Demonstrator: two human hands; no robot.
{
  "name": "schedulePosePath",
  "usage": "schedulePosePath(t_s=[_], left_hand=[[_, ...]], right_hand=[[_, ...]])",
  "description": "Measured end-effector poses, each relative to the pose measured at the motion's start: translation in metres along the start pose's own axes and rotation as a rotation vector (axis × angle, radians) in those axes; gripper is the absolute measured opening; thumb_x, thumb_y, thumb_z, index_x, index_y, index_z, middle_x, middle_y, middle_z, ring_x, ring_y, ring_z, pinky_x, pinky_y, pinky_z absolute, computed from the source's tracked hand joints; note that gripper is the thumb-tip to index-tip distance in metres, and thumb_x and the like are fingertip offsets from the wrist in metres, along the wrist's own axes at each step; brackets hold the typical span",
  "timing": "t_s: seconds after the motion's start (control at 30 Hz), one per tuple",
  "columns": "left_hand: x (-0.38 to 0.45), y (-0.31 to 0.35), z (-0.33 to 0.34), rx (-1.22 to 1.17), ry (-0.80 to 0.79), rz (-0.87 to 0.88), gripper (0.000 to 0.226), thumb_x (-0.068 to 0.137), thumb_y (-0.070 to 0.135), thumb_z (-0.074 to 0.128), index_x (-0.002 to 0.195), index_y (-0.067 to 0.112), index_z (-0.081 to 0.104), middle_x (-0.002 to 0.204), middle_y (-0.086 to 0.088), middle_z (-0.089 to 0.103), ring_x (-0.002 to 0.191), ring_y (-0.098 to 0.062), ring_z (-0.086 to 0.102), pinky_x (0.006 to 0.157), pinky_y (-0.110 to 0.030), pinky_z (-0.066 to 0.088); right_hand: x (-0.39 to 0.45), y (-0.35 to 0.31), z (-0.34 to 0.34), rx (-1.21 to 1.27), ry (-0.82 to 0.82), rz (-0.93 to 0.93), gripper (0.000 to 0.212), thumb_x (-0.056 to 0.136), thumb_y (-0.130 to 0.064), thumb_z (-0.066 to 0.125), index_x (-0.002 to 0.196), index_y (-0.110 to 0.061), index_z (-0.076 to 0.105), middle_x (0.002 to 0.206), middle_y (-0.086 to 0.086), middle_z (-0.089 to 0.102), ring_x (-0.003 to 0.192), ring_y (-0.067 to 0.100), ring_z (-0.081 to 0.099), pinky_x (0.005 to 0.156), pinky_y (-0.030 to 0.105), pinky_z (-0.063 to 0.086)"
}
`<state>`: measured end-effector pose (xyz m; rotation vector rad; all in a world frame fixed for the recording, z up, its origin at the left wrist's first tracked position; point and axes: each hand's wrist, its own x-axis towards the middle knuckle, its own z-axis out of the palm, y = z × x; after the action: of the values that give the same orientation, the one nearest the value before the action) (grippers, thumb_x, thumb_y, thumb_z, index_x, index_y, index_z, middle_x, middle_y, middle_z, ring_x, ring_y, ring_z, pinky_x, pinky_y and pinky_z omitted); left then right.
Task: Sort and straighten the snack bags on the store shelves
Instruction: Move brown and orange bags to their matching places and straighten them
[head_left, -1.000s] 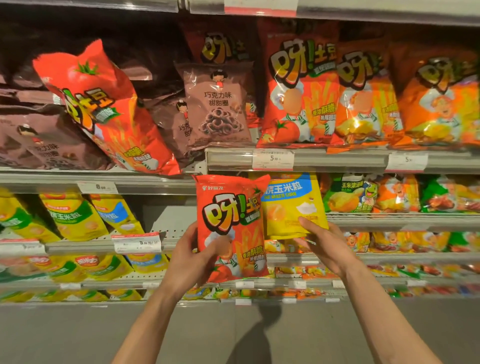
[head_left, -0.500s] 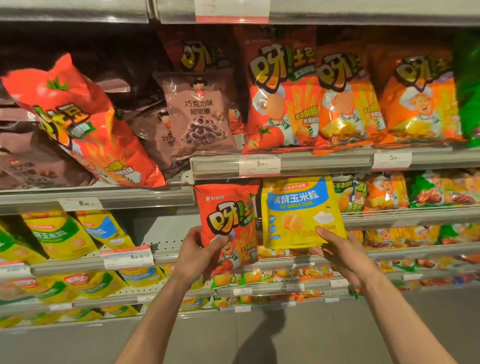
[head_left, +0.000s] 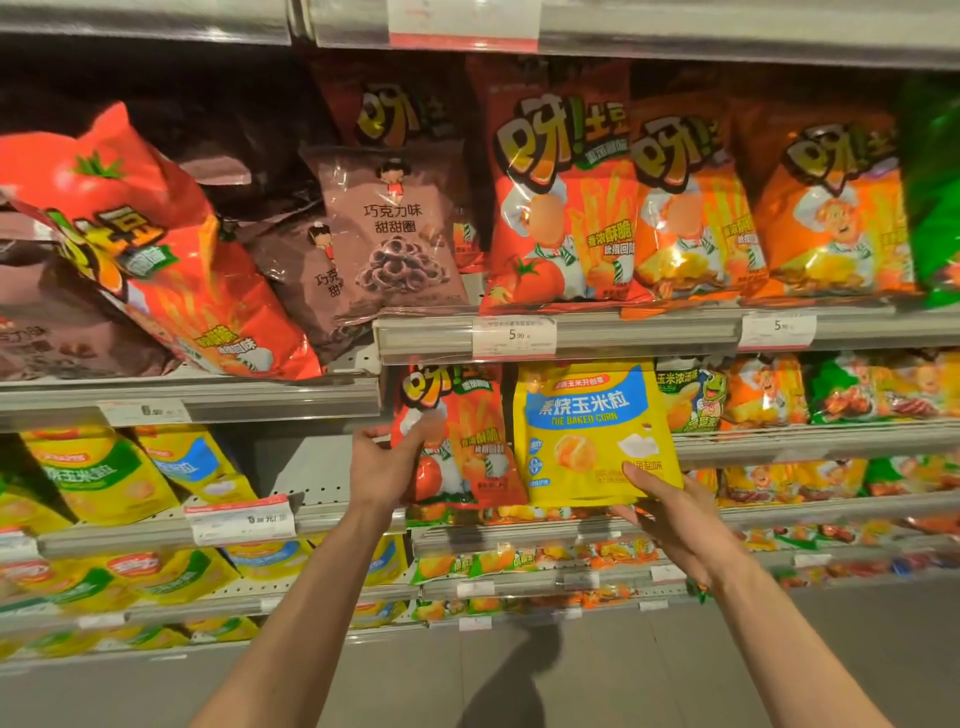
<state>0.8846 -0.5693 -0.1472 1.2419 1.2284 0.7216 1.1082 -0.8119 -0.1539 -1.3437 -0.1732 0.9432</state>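
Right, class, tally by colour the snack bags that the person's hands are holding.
Red bag, in the left hand: 1
Yellow bag, in the right hand: 1
Total: 2

Chip bag (head_left: 457, 441): held upright by the left hand (head_left: 382, 467) at its left edge, just under the shelf rail (head_left: 623, 332).
Corn bag (head_left: 597, 431): held at its lower right corner by the right hand (head_left: 660, 506), touching the chip bag's right side.
Ring snack bag (head_left: 395, 228): stood on the shelf above, left of a row of upright chip bags (head_left: 691, 208).
Tilted bag (head_left: 150, 249): leaned leftward on the upper left shelf, left of the ring snack bag.
Price tag (head_left: 514, 335): clipped on the shelf rail, above both held bags.
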Motion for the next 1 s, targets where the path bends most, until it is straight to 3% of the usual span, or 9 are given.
schedulePosePath(t_s=[0.1,0.17,0.27,0.33,0.43,0.67,0.77,0.87,1.0], left_hand=[[0.008,-0.003,0.0,0.001,-0.05,-0.038,0.087,0.059,0.078,0.077,0.112,0.013,0.056,0.104,-0.016,0.073,0.089,-0.024,0.073,0.085,-0.046,0.06],[-0.004,0.004,-0.005,0.011,-0.148,-0.041,0.081,0.059,0.073,0.08,0.117,0.022,0.053,0.112,-0.011,0.071,0.099,-0.026,0.072,0.092,-0.049,0.059],[-0.031,0.007,-0.015,0.052,-0.355,0.039,0.077,0.066,0.042,0.093,0.13,0.03,0.052,0.113,0.006,0.075,0.1,-0.016,0.075,0.089,-0.038,0.062],[-0.045,0.004,-0.02,0.104,-0.468,0.161,0.069,0.072,0.005,0.09,0.122,0.036,0.053,0.1,0.015,0.078,0.091,-0.003,0.075,0.075,-0.02,0.06],[-0.046,-0.005,-0.017,0.157,-0.385,0.334,0.073,0.07,-0.012,0.085,0.113,0.039,0.054,0.098,0.017,0.073,0.09,0.004,0.072,0.069,-0.014,0.057],[-0.026,-0.018,-0.005,0.156,-0.206,0.372,0.068,0.082,0.022,0.085,0.134,0.044,0.047,0.11,0.024,0.069,0.099,0.008,0.068,0.08,-0.012,0.055],[-0.01,-0.014,0.002,0.229,-0.152,0.388,0.05,0.084,0.046,0.079,0.129,0.04,0.057,0.119,0.008,0.065,0.11,-0.01,0.067,0.096,-0.035,0.058],[0.008,-0.014,0.005,0.322,-0.087,0.373,0.072,0.077,0.073,0.071,0.137,0.036,0.055,0.125,0.001,0.059,0.113,-0.019,0.065,0.1,-0.045,0.055],[-0.004,-0.015,0.003,0.346,-0.12,0.393,0.091,0.072,0.066,0.08,0.149,0.035,0.044,0.137,0.003,0.048,0.118,-0.013,0.059,0.106,-0.037,0.05]], right_hand=[[-0.001,-0.001,0.002,0.001,-0.008,-0.002,0.04,0.095,-0.013,0.066,0.134,-0.009,0.061,0.126,0.012,0.073,0.12,0.03,0.067,0.11,0.048,0.046],[-0.001,-0.001,0.002,0.003,-0.013,-0.001,0.04,0.094,-0.014,0.067,0.134,-0.009,0.061,0.126,0.012,0.072,0.12,0.03,0.067,0.111,0.048,0.046],[0.0,-0.002,0.002,0.005,-0.005,0.003,0.04,0.094,-0.014,0.067,0.133,-0.008,0.061,0.125,0.013,0.073,0.12,0.031,0.067,0.111,0.049,0.046],[0.0,-0.001,0.003,0.006,0.003,0.002,0.039,0.094,-0.013,0.068,0.132,-0.008,0.062,0.124,0.013,0.073,0.119,0.031,0.068,0.11,0.049,0.047],[-0.001,0.0,0.005,0.016,0.024,0.005,0.038,0.092,-0.012,0.07,0.128,-0.006,0.064,0.123,0.014,0.073,0.118,0.031,0.068,0.106,0.047,0.05],[-0.003,0.0,0.006,0.001,0.032,0.007,0.033,0.092,-0.012,0.07,0.125,-0.008,0.066,0.122,0.012,0.074,0.117,0.03,0.068,0.103,0.044,0.051],[-0.004,0.0,0.005,-0.011,0.03,0.006,0.033,0.092,-0.012,0.07,0.125,-0.009,0.066,0.121,0.011,0.075,0.118,0.03,0.068,0.101,0.043,0.052],[-0.004,0.0,0.004,-0.022,0.022,0.005,0.036,0.093,-0.013,0.069,0.128,-0.01,0.065,0.123,0.011,0.074,0.118,0.03,0.068,0.101,0.042,0.052],[-0.005,-0.001,0.004,-0.03,0.012,-0.007,0.036,0.094,-0.012,0.067,0.13,-0.012,0.064,0.122,0.01,0.075,0.117,0.029,0.069,0.1,0.042,0.052]])
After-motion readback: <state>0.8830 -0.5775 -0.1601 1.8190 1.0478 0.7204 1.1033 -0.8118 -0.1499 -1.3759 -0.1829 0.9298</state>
